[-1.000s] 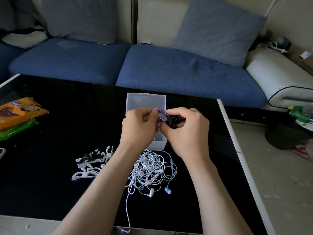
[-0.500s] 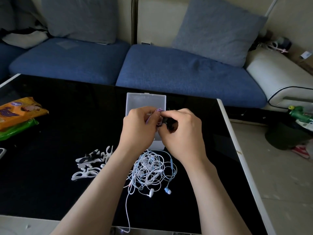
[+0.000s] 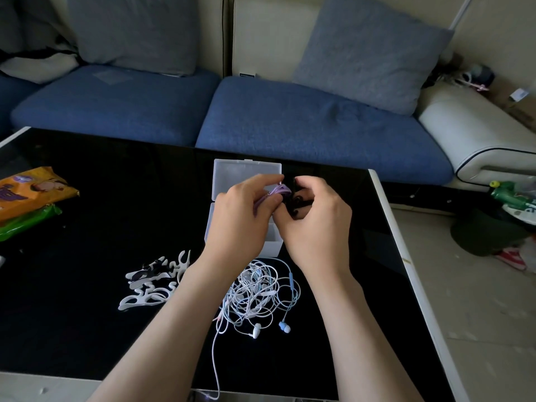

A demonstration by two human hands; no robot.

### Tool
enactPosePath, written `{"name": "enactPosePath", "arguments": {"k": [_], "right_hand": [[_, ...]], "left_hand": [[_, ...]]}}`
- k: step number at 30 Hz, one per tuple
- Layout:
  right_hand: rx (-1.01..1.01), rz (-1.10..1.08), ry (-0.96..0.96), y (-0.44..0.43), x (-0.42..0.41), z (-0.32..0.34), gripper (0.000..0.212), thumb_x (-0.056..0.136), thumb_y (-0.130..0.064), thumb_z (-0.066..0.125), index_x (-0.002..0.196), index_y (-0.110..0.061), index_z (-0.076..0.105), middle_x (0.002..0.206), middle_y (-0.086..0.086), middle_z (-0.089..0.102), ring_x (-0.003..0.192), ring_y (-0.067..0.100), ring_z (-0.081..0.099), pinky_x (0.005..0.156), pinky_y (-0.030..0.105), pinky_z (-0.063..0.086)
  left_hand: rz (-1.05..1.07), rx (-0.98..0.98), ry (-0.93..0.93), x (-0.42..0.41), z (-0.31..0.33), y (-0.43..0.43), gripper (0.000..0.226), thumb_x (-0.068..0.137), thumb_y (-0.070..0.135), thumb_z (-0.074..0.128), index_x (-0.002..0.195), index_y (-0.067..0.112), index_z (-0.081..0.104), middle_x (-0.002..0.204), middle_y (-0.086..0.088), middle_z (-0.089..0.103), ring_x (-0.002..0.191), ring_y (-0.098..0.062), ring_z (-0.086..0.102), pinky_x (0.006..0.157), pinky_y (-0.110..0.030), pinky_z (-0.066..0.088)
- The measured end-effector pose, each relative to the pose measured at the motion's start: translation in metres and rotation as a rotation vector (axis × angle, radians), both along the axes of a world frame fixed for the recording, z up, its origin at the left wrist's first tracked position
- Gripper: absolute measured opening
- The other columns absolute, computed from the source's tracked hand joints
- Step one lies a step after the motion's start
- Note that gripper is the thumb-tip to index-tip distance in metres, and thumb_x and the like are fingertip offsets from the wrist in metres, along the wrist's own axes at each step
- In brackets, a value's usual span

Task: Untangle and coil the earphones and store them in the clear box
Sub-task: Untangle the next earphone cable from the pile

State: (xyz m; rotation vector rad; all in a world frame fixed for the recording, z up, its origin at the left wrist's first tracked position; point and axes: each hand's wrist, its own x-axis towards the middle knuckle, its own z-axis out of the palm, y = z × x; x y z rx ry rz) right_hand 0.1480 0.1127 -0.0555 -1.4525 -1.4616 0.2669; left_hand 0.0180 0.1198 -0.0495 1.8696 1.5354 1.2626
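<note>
Your left hand (image 3: 243,216) pinches the purple earphones (image 3: 280,190), your right hand (image 3: 316,224) grips a black winder (image 3: 298,200), both just above the open clear box (image 3: 246,172); this pair looks nearly coiled — none visibly boxed; the white-and-blue tangle (image 3: 258,294) lies on the desk (image 3: 87,314).

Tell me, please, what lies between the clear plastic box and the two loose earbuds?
The tangled heap of white and pale-blue earphone cables fills that stretch in the head view.

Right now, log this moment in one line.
left hand: holds purple cord | right hand: holds black winder | box: open, under hands | white tangle: loose between forearms
</note>
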Motion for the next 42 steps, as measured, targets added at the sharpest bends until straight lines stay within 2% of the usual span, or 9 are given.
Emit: {"name": "enactPosePath", "arguments": {"k": [6,10,15,20,26,29,33,37,42], "right_hand": [[-0.031,-0.004,0.099,0.002,0.002,-0.001,0.03,0.08,-0.018,0.086,0.101,-0.022,0.064,0.093,-0.004,0.071,0.072,0.009,0.072,0.069,0.031,0.06],[-0.02,-0.033,0.189,0.0,0.001,0.005,0.032,0.08,-0.016,0.088,0.104,-0.02,0.067,0.085,-0.009,0.07,0.064,0.002,0.07,0.062,0.013,0.051],[-0.005,0.013,0.127,0.001,-0.002,0.004,0.029,0.083,-0.017,0.085,0.107,-0.024,0.071,0.088,-0.002,0.068,0.066,0.009,0.067,0.067,0.028,0.059],[-0.128,0.162,0.276,0.0,-0.001,0.007,0.03,0.082,-0.009,0.084,0.107,-0.022,0.075,0.088,-0.005,0.071,0.07,0.012,0.073,0.067,0.024,0.06],[-0.1,0.186,0.199,-0.002,-0.004,0.006,0.029,0.08,-0.007,0.089,0.103,-0.017,0.074,0.084,-0.003,0.072,0.069,0.009,0.075,0.066,0.021,0.06],[-0.049,0.182,0.102,-0.004,-0.006,0.005,0.029,0.079,-0.008,0.091,0.101,-0.016,0.074,0.082,-0.003,0.07,0.067,0.008,0.073,0.063,0.016,0.057],[-0.015,0.174,0.023,-0.004,-0.007,0.004,0.023,0.082,-0.012,0.088,0.099,-0.016,0.072,0.081,-0.003,0.067,0.065,0.011,0.07,0.062,0.029,0.059],[-0.065,0.192,0.005,-0.005,-0.006,0.005,0.024,0.079,-0.013,0.09,0.091,-0.016,0.07,0.071,-0.008,0.065,0.063,0.011,0.067,0.06,0.026,0.055],[-0.199,0.214,0.052,-0.007,-0.004,0.01,0.026,0.073,-0.018,0.093,0.082,-0.021,0.069,0.063,-0.005,0.069,0.058,0.007,0.068,0.058,0.023,0.055]], "left_hand": [[0.058,-0.108,-0.195,0.0,0.0,0.0,0.007,0.096,0.028,0.077,0.098,0.029,0.071,0.08,0.016,0.078,0.069,0.005,0.071,0.065,-0.019,0.055],[0.031,-0.167,-0.329,-0.002,-0.001,0.002,0.002,0.096,0.026,0.078,0.096,0.024,0.077,0.08,0.009,0.079,0.071,-0.01,0.077,0.075,-0.04,0.066],[0.064,-0.168,-0.317,-0.002,-0.001,0.001,0.01,0.096,0.034,0.077,0.091,0.026,0.079,0.077,0.013,0.078,0.07,-0.011,0.077,0.076,-0.043,0.066],[0.159,-0.158,-0.367,-0.009,-0.002,0.002,0.008,0.095,0.031,0.079,0.091,0.024,0.08,0.08,0.008,0.079,0.067,-0.009,0.077,0.068,-0.041,0.067],[0.18,-0.24,-0.479,-0.009,-0.003,0.002,0.01,0.093,0.028,0.082,0.091,0.018,0.082,0.08,0.0,0.079,0.068,-0.016,0.078,0.067,-0.037,0.067],[0.198,-0.273,-0.478,-0.008,-0.004,0.002,0.011,0.093,0.029,0.082,0.093,0.017,0.082,0.077,-0.002,0.079,0.066,-0.015,0.078,0.065,-0.033,0.067],[0.208,-0.319,-0.477,-0.008,-0.006,0.004,0.018,0.09,0.037,0.084,0.084,0.02,0.082,0.074,-0.004,0.078,0.067,-0.018,0.079,0.065,-0.033,0.066],[0.24,-0.286,-0.369,-0.011,-0.005,0.003,0.027,0.087,0.045,0.085,0.077,0.02,0.08,0.066,0.001,0.075,0.06,-0.012,0.075,0.066,-0.036,0.066],[0.248,-0.192,-0.114,-0.012,-0.005,0.003,0.027,0.093,0.041,0.079,0.082,0.016,0.076,0.067,0.013,0.067,0.067,0.002,0.064,0.058,-0.008,0.044]]}}
